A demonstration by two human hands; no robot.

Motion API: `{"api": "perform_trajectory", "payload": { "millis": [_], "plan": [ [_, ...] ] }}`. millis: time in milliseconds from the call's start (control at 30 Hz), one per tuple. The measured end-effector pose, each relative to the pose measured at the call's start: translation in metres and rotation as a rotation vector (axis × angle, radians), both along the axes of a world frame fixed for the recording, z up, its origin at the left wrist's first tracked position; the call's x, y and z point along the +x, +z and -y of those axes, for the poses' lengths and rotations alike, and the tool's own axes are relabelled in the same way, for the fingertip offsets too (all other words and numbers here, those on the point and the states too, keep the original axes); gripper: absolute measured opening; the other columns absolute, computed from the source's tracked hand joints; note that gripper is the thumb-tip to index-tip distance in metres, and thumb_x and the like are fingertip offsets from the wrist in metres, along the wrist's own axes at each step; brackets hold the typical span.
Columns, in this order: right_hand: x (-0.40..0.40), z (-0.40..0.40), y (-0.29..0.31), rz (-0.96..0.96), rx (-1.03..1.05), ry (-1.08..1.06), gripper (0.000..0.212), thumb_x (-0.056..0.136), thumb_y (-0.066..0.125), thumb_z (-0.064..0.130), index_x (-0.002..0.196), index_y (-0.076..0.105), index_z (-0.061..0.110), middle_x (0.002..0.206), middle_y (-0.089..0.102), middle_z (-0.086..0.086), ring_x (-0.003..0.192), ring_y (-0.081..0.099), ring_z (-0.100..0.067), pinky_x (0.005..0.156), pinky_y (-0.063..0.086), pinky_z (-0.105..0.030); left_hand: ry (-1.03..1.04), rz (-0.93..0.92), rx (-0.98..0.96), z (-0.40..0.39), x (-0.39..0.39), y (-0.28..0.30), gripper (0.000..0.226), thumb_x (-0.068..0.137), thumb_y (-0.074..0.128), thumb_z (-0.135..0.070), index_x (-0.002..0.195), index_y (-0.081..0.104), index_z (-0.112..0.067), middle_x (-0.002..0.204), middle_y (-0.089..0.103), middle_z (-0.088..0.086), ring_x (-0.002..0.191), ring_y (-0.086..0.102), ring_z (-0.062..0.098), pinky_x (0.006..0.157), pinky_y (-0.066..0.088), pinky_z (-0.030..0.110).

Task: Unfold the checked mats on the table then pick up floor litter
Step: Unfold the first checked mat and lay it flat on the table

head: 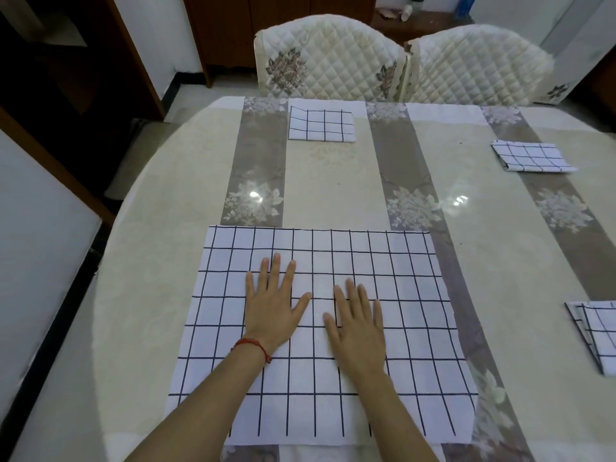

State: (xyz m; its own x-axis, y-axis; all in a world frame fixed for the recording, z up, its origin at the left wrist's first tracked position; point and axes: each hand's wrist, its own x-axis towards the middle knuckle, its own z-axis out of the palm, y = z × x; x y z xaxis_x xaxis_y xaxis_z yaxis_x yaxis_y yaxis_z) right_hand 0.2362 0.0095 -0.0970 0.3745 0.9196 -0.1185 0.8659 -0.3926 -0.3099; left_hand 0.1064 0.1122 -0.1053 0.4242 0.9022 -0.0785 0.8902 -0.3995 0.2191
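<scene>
A white mat with a dark check [416, 328] lies spread flat on the table [173, 208] right in front of me. My left hand [271, 303] and my right hand [358, 320] press flat on its middle, fingers straight, side by side. A red cord is tied round the left wrist. Three more checked mats stay folded: one at the far side [320, 125], one at the far right [531, 157], one at the right edge of view [596, 335], partly cut off.
Two quilted cream chairs [326, 58] [476, 68] stand against the table's far side. The tablecloth is glossy cream with grey floral bands. Pale floor [140, 151] shows to the left, with a dark wooden door frame and cabinet beyond.
</scene>
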Motion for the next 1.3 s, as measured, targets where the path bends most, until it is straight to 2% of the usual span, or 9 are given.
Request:
{"api": "perform_trajectory", "payload": {
  "millis": [267, 367, 433, 567, 667, 933, 1067, 1167, 1300],
  "plan": [
    [0.005, 0.003, 0.003, 0.015, -0.008, -0.024, 0.055, 0.097, 0.021, 0.046, 0.145, -0.002, 0.033, 0.151, -0.016, 0.013, 0.138, -0.023, -0.006, 0.116, -0.015, -0.033, 0.199, -0.034, -0.057, 0.013, -0.007, 0.017, 0.097, 0.069, -0.030, -0.066, 0.147, 0.000, -0.017, 0.156, -0.003, 0.017, 0.145, -0.005, 0.031, 0.116, -0.002, 0.050],
    [0.005, 0.004, 0.003, 0.021, 0.002, -0.028, 0.053, 0.098, 0.021, 0.043, 0.146, 0.002, 0.032, 0.152, -0.013, 0.012, 0.140, -0.019, -0.006, 0.116, -0.014, -0.034, 0.020, -0.045, -0.012, 0.047, 0.005, 0.030, 0.073, 0.089, 0.007, -0.056, 0.140, 0.037, -0.014, 0.148, 0.033, 0.018, 0.137, 0.031, 0.034, 0.109, 0.025, 0.056],
    [0.005, 0.004, 0.002, 0.041, -0.005, -0.019, 0.053, 0.098, 0.019, 0.043, 0.146, 0.001, 0.032, 0.152, -0.014, 0.012, 0.141, -0.017, -0.007, 0.116, -0.015, -0.033, -0.099, -0.063, -0.064, 0.073, 0.010, 0.030, 0.064, 0.092, 0.011, -0.052, 0.134, 0.047, -0.019, 0.143, 0.043, 0.014, 0.131, 0.042, 0.030, 0.109, 0.030, 0.054],
    [0.005, 0.006, 0.003, 0.042, 0.011, -0.012, 0.053, 0.098, 0.020, 0.043, 0.147, 0.002, 0.031, 0.153, -0.011, 0.012, 0.139, -0.018, -0.005, 0.116, -0.014, -0.033, -0.121, -0.083, -0.061, 0.079, -0.020, 0.023, 0.068, 0.091, 0.004, -0.056, 0.140, 0.037, -0.023, 0.148, 0.036, 0.010, 0.135, 0.034, 0.031, 0.111, 0.002, 0.042],
    [0.006, 0.006, 0.003, 0.026, 0.015, -0.017, 0.053, 0.098, 0.021, 0.044, 0.147, 0.004, 0.032, 0.156, -0.007, 0.011, 0.139, -0.018, -0.004, 0.116, -0.014, -0.032, -0.043, -0.035, -0.031, 0.064, -0.055, 0.014, 0.072, 0.086, -0.002, -0.063, 0.146, 0.013, -0.025, 0.156, 0.007, 0.005, 0.144, 0.008, 0.029, 0.113, -0.011, 0.038],
    [0.003, 0.007, 0.008, -0.005, 0.017, -0.020, 0.053, 0.098, 0.021, 0.043, 0.147, 0.004, 0.032, 0.157, -0.005, 0.010, 0.142, -0.015, -0.006, 0.117, -0.012, -0.034, 0.079, 0.048, -0.054, 0.060, -0.096, 0.007, 0.078, 0.081, -0.005, -0.069, 0.145, 0.000, -0.024, 0.154, -0.006, 0.002, 0.143, -0.007, 0.025, 0.115, -0.012, 0.037],
    [0.002, 0.006, 0.017, -0.071, -0.012, -0.023, 0.052, 0.099, 0.028, 0.037, 0.147, 0.014, 0.025, 0.159, 0.003, 0.003, 0.146, -0.005, -0.013, 0.119, -0.006, -0.036, 0.077, 0.142, -0.151, 0.058, -0.102, 0.018, 0.104, 0.062, -0.018, -0.082, 0.146, 0.001, -0.023, 0.153, -0.015, 0.000, 0.144, -0.012, 0.021, 0.115, -0.011, 0.034],
    [-0.008, 0.011, 0.034, -0.132, 0.054, -0.021, 0.050, 0.096, 0.042, 0.024, 0.143, 0.029, 0.015, 0.156, 0.018, -0.007, 0.146, 0.010, -0.021, 0.119, 0.010, -0.039, 0.157, 0.269, -0.220, 0.065, -0.122, 0.039, 0.094, 0.073, 0.006, -0.081, 0.146, 0.017, -0.022, 0.156, 0.001, -0.001, 0.145, -0.001, 0.017, 0.117, -0.002, 0.035],
    [-0.037, 0.025, 0.058, -0.271, 0.148, 0.036, 0.046, 0.094, 0.048, 0.019, 0.139, 0.039, 0.014, 0.152, 0.030, -0.007, 0.142, 0.023, -0.021, 0.116, 0.019, -0.034, 0.283, 0.363, -0.182, 0.088, -0.164, 0.067, 0.059, 0.091, 0.046, -0.043, 0.142, 0.031, -0.018, 0.155, 0.019, 0.004, 0.144, 0.014, 0.019, 0.116, 0.010, 0.031]
  ]
}}
